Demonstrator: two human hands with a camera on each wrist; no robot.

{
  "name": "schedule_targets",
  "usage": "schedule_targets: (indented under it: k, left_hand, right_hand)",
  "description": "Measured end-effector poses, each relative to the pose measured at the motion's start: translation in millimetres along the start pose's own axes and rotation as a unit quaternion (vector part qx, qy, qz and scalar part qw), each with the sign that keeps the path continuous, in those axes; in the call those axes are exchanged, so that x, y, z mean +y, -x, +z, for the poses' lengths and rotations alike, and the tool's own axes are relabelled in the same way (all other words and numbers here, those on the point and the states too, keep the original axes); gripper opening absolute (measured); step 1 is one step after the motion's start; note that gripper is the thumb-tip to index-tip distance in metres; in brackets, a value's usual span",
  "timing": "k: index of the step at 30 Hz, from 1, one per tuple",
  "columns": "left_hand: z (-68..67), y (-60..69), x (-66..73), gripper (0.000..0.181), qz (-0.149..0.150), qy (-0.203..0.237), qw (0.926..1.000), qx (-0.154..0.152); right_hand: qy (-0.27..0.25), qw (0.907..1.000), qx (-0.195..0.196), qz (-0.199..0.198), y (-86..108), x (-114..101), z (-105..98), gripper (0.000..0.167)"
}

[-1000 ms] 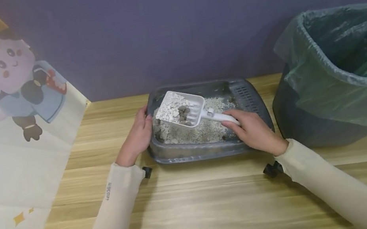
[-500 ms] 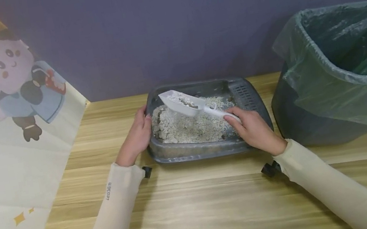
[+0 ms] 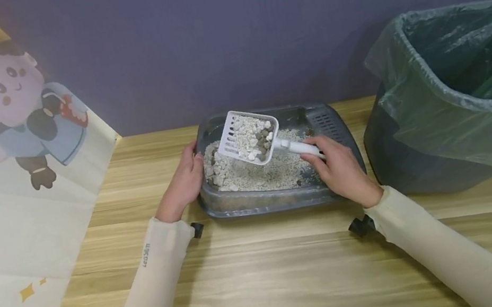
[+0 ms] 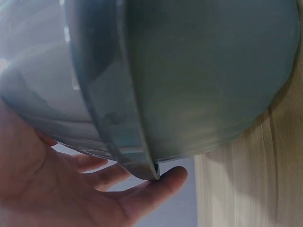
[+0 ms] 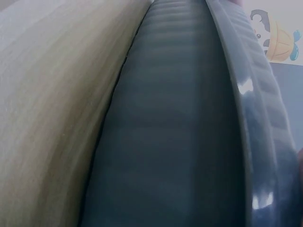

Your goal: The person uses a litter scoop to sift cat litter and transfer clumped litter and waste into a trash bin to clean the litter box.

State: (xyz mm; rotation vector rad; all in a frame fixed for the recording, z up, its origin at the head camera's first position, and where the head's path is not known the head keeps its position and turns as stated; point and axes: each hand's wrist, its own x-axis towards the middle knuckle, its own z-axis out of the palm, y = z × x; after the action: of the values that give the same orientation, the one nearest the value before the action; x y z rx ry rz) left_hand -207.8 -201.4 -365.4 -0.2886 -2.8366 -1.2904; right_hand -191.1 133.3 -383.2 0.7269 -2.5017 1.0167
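Note:
A grey litter tray holds pale granules. Above its left half my right hand grips the handle of a white slotted scoop, which carries pale litter and several grey-brown clumps. My left hand holds the tray's left end by the rim. In the left wrist view, the fingers of the left hand curl under the tray's rim. The right wrist view shows the tray's side wall, with only a sliver of the right hand at the edge.
A large grey bin lined with a translucent green bag stands right of the tray. Behind the wooden tabletop rises a purple-blue wall. A white printed panel with a cartoon figure borders the left.
The scoop tilted onto its side, then came back to show its load face up. More of its slots show at the left tip. The left hand keeps its hold on the tray.

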Motion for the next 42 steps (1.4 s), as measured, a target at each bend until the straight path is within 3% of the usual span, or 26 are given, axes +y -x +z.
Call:
schedule_targets:
  k: [10,22,42]
  left_hand:
    - [0.2,-0.2,-0.1,0.052,0.003,-0.001,1.0000,0.002]
    - [-0.5,0.5,-0.2,0.052,-0.002,0.004,1.0000,-0.002]
    - [-0.8,1.4,0.0,0.054,-0.004,0.001,1.0000,-0.001]
  right_hand:
    - [0.006,0.9996,0.027,0.008,-0.2,-0.2,2.0,0.031]
    - [0.011,0.9975,0.050,0.049,2.6,0.7,1.6,0.033]
    - [0.004,0.9984,0.055,0.012,2.5,0.3,2.3,0.035]
